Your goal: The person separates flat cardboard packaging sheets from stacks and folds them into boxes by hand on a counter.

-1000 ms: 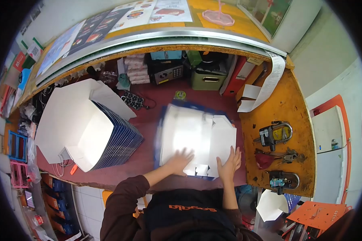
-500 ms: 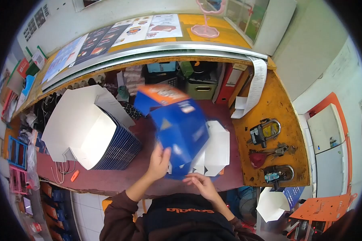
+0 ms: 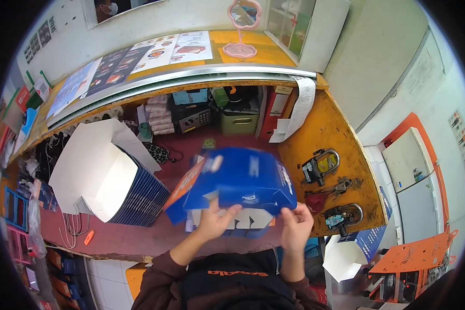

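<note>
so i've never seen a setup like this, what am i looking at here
There's no machine: a person is working bare-handed, seen by one camera worn on their head, looking forward and down. Every picture comes from it. The left hand and right hand hold the near edge of a blue-and-orange carton over the reddish tabletop. A stack of nested cartons, white inside, stands at left, with a small orange object nearer the person. Two padlocks and some keys are on the wooden surface at right.
</note>
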